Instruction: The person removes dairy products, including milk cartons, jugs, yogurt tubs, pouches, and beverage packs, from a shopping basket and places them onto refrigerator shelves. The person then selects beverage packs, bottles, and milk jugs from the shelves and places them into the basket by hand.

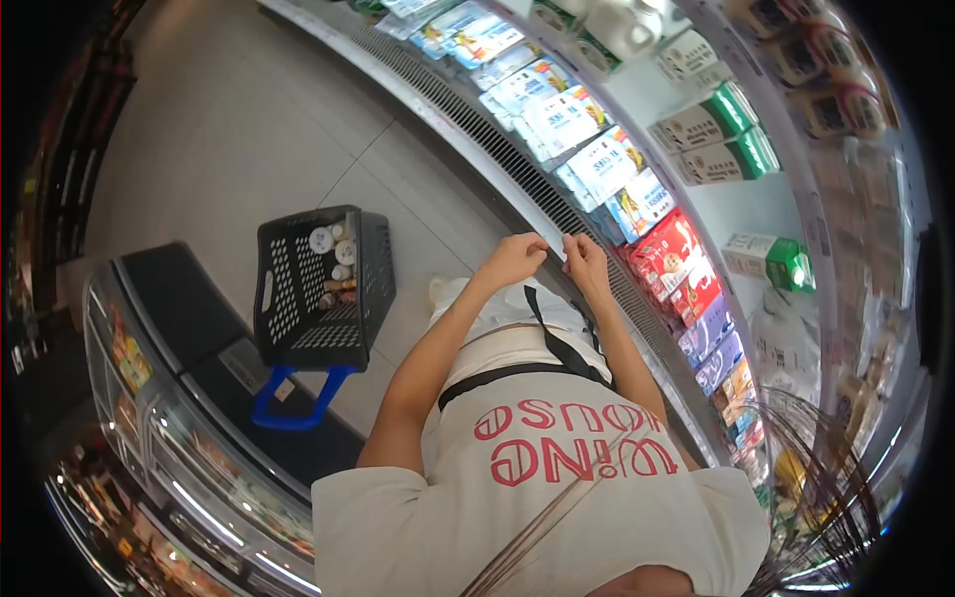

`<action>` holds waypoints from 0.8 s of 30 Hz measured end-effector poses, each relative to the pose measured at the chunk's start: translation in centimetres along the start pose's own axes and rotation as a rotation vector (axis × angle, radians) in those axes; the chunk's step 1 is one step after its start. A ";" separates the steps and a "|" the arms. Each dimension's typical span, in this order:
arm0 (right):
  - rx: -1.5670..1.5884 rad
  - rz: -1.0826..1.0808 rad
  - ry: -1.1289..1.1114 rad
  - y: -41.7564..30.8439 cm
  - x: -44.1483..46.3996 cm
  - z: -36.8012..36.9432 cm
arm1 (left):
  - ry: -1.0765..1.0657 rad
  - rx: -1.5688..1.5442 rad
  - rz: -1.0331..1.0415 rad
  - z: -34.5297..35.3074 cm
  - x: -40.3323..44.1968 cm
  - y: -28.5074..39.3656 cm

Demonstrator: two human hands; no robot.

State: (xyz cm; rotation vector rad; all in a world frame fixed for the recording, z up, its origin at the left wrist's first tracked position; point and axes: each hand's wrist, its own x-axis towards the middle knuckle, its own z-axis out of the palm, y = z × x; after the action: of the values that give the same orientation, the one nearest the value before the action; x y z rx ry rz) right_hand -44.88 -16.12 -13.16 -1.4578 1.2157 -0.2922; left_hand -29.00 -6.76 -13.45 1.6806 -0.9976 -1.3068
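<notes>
In front of my waist, over the edge of the refrigerated shelf, my left hand [517, 258] is closed with its fingers curled and the fingertips pressed together. A short gap to the right, my right hand [587, 263] is closed in a similar pinch. Whatever either hand holds, if anything, is too small to make out. The metal shelf edge with its dark vent grille [502, 149] runs just beyond the fingers. Nearest to my right hand are red packs [671, 261] and blue-and-white cartons [637, 204] on the lowest shelf.
A black shopping basket [308, 343] with a blue handle [298, 403] stands left on the tiled floor [239, 129], holding several white-topped containers [333, 244]. Green-and-white cartons [771, 261] fill higher shelves at right. A glass-fronted freezer case [189, 448] borders the lower left.
</notes>
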 end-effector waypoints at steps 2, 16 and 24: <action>-0.092 -0.004 -0.336 0.8 -2.0 4.3 | 0.279 -0.036 -0.217 -3.0 -6.7 -5.5; -0.446 -0.118 -0.679 1.5 -8.4 28.4 | 0.880 0.122 -0.926 -18.3 -24.2 -46.1; -0.411 -0.141 -0.762 4.4 -9.5 40.8 | 0.544 0.105 -0.953 -13.4 -20.2 -55.3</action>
State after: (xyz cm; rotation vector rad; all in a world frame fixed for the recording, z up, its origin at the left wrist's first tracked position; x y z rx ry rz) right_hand -20.56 16.02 -25.42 -1.7739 0.5631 0.4222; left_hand -12.57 35.04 -53.83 2.5398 0.1112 -1.2008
